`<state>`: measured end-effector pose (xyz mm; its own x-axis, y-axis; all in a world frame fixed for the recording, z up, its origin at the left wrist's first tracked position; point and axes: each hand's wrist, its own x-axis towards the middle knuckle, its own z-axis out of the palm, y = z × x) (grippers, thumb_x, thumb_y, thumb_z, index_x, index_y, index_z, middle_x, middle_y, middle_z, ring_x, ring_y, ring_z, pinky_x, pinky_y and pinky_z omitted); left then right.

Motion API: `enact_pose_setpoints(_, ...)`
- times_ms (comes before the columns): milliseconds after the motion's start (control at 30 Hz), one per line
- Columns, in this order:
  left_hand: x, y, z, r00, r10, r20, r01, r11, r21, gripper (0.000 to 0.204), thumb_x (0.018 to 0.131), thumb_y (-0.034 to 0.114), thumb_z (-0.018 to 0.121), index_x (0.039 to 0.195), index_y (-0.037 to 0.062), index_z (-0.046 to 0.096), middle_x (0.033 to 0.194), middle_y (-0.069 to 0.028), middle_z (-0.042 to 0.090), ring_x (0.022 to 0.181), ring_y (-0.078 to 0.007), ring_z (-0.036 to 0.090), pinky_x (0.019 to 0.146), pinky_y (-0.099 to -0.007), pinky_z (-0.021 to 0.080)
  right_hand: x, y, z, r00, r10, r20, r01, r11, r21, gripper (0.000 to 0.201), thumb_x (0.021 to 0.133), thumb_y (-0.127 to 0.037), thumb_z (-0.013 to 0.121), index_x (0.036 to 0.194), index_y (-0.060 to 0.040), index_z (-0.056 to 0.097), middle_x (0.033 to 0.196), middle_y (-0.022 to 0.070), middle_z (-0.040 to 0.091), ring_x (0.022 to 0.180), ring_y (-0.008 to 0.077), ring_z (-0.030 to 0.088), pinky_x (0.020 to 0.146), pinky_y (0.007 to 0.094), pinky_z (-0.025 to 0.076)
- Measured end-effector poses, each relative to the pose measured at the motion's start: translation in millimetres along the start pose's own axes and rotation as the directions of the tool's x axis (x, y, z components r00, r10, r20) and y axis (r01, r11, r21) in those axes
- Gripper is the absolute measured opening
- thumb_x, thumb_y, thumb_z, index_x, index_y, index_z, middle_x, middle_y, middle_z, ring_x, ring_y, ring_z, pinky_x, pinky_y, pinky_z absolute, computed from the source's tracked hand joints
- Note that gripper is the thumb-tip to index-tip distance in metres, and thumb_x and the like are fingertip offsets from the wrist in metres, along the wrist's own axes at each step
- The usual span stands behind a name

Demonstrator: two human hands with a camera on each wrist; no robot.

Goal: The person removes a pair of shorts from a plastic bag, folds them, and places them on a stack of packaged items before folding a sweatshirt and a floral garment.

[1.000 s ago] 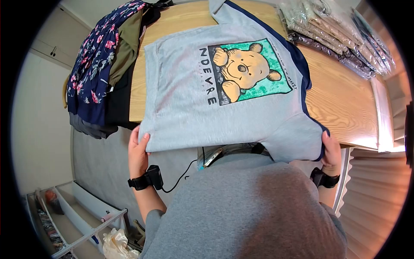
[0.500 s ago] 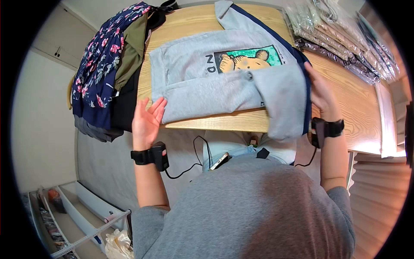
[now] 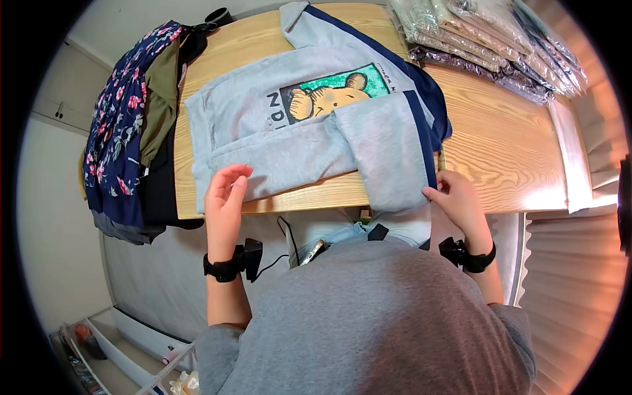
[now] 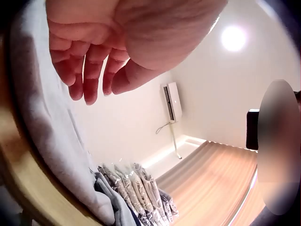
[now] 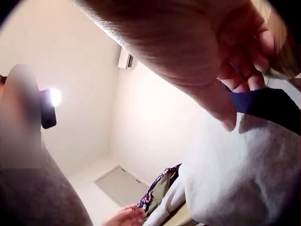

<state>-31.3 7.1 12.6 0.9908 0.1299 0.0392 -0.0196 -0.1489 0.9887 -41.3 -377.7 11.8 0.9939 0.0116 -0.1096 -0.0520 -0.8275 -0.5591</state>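
A light grey sweatshirt (image 3: 263, 155) with navy trim lies on the wooden table, its near side folded over the lower part of a bear print (image 3: 336, 92). The folded-over sleeve (image 3: 388, 158) points toward the person and reaches the table's front edge. My right hand (image 3: 459, 201) pinches the navy strip at that sleeve's outer edge between thumb and fingers; the right wrist view shows the thumb (image 5: 228, 117) on the grey cloth. Over the hem end at the left, my left hand (image 3: 226, 201) hovers with loosely bent fingers, holding nothing.
Clothes, including a floral navy garment (image 3: 122, 118), hang over the table's left end. A stack of plastic-bagged garments (image 3: 480, 46) sits at the back right. The wooden table (image 3: 500, 151) ends just before the person's body. A shelf unit (image 3: 131, 355) stands at lower left.
The near side of the sweatshirt has been folded over, covering the lower print. My left hand has let go of the hem. My right hand has shifted to the folded sleeve's outer edge.
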Motion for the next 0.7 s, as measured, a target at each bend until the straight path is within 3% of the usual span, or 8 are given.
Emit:
enact_pose_setpoints(100,6.6,6.5,-1.6,0.998,0.066,0.021,-0.067,0.996,0.059,0.018,0.09,0.008,0.05,0.104,0.0009,0.057,0.102,-0.0052,0.061,0.1,-0.0124,0.053,0.088,-0.0251,0.038,8.7,-7.5,-14.2,0.976,-0.085,0.2,0.076,0.996,0.05,0.023,0.082,-0.024,0.062,0.08,-0.002,0.056,0.061,0.0022,0.053,0.06,0.0077,0.05,0.053,0.0233,0.04)
enact_pose_setpoints(200,10.4,12.9,-12.8,0.996,0.078,-0.042,-0.074,0.994,0.076,0.018,0.09,0.011,0.05,0.103,0.001,0.058,0.103,-0.0044,0.061,0.099,-0.0114,0.053,0.087,-0.0247,0.038,25.2,-35.0,-54.9,0.897,-0.049,0.439,-0.197,0.844,0.498,0.017,0.089,-0.025,0.054,0.086,-0.0078,0.056,0.069,-0.0054,0.05,0.061,0.0016,0.046,0.053,0.0172,0.038)
enact_pose_setpoints(267,16.7,14.2,-20.0,0.995,0.096,-0.029,-0.092,0.989,0.115,0.018,0.09,0.011,0.05,0.103,0.0011,0.058,0.103,-0.0045,0.061,0.099,-0.0114,0.053,0.086,-0.0243,0.038,48.8,-50.9,-69.5,0.936,-0.255,0.241,0.007,0.701,0.713,0.017,0.091,-0.027,0.054,0.087,-0.0104,0.056,0.07,-0.0086,0.047,0.062,-0.0001,0.044,0.05,0.0152,0.035)
enact_pose_setpoints(367,23.5,11.4,-31.2,0.993,0.111,-0.034,-0.105,0.984,0.144,0.019,0.09,0.009,0.051,0.105,-0.0001,0.057,0.104,-0.0056,0.061,0.098,-0.0121,0.054,0.086,-0.0248,0.04,101.0,-72.9,-79.6,0.937,-0.314,-0.151,0.207,0.153,0.966,0.033,0.094,-0.025,0.047,0.114,0.0,0.051,0.09,0.0022,0.059,0.074,0.0061,0.054,0.067,0.0197,0.045)
enact_pose_setpoints(433,25.2,-1.5,-47.6,0.974,0.159,-0.159,-0.103,0.944,0.314,0.022,0.089,0.007,0.051,0.108,-0.0018,0.056,0.107,-0.0074,0.06,0.098,-0.0137,0.054,0.087,-0.0264,0.041,109.9,-81.2,-82.9,0.942,-0.181,-0.282,0.324,0.272,0.906,0.034,0.093,-0.026,0.049,0.114,0.0005,0.051,0.099,0.0071,0.062,0.085,0.0107,0.058,0.077,0.0223,0.045)
enact_pose_setpoints(500,22.6,-24.1,-73.2,0.941,0.24,-0.241,-0.081,0.846,0.528,0.03,0.087,0.013,0.056,0.113,-0.0026,0.055,0.107,-0.0104,0.058,0.093,-0.0162,0.057,0.081,-0.0264,0.044,116.5,-51.5,-81.9,0.918,-0.308,-0.252,0.397,0.724,0.563,0.032,0.091,-0.022,0.052,0.113,0.0013,0.052,0.101,0.0094,0.064,0.09,0.0132,0.06,0.081,0.0247,0.045)
enact_pose_setpoints(600,9.3,-60.3,-99.3,0.918,0.307,-0.249,-0.052,0.719,0.694,0.032,0.087,0.017,0.057,0.113,-0.0023,0.055,0.102,-0.0107,0.059,0.086,-0.0159,0.057,0.078,-0.0265,0.045,108.8,-15.1,-57.4,0.972,-0.227,-0.054,0.23,0.893,0.387,0.023,0.09,-0.018,0.053,0.101,0.0014,0.06,0.088,0.0049,0.064,0.085,0.0124,0.059,0.079,0.0253,0.046)
enact_pose_setpoints(700,1.6,-67.5,-96.3,0.94,0.046,-0.339,0.165,0.807,0.568,0.034,0.087,0.02,0.058,0.112,-0.0022,0.055,0.094,-0.0092,0.059,0.081,-0.0146,0.055,0.074,-0.0271,0.045,89.9,-0.8,-33.2,0.992,-0.115,-0.061,0.123,0.979,0.161,0.025,0.085,-0.023,0.059,0.092,0.0002,0.062,0.082,0.0108,0.064,0.075,0.0197,0.06,0.07,0.0303,0.047)
